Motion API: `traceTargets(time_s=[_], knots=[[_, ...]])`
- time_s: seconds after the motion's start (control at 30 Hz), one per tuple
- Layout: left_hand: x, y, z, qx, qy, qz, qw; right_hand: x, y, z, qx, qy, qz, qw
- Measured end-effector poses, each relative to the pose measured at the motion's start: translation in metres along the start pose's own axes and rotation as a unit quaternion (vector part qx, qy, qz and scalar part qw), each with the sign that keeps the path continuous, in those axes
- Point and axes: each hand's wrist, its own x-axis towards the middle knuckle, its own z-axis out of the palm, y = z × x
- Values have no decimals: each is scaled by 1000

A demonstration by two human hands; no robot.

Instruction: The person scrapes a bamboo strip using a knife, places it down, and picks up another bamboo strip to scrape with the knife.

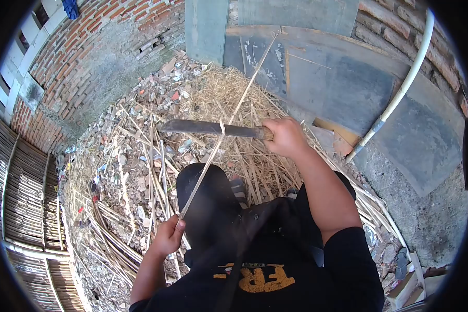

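A long, thin bamboo strip (204,169) runs slantwise from my left hand (169,236) up toward the boards at the back. My left fingers are closed round its near end, thumb on top. My right hand (284,136) grips the wooden handle of a machete (208,127), whose dark blade points left. The blade crosses the strip about midway, above my knee, and a small raised sliver shows on the strip at that crossing. Whether the edge has bitten into the strip I cannot tell.
Straw-like shavings (221,93) and rubble (140,151) cover the ground ahead. More bamboo strips (114,244) lie at the left. Grey boards (343,83) and a white pipe (400,93) lean against the right wall. A brick wall (104,62) and a slatted bamboo panel (28,187) stand left.
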Motion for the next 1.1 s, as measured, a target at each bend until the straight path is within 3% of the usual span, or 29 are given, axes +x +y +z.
traceTargets(time_s=[0.17,0.2,0.3,0.33,0.73,0.83,1.03,1.1], knots=[[-1,22,8,-11,-12,1,1000,3,-24,0,-8,-83,-133,988],[-2,19,7,-11,-11,1,1000,3,-22,0,-9,-60,-148,987],[-12,5,3,-9,-11,-10,1000,6,10,2,-44,-4,-7,999],[-14,1,2,-10,-8,-17,1000,11,14,-10,2,-27,112,993],[-6,23,2,83,-43,-57,994,4,13,-6,-16,-1,42,999],[-9,13,7,97,-28,-41,994,4,12,-6,-18,-7,67,998],[-14,-2,13,14,32,-49,998,1,12,-5,15,-40,68,997],[-16,-12,13,29,29,-47,998,1,11,-1,9,-36,20,999]])
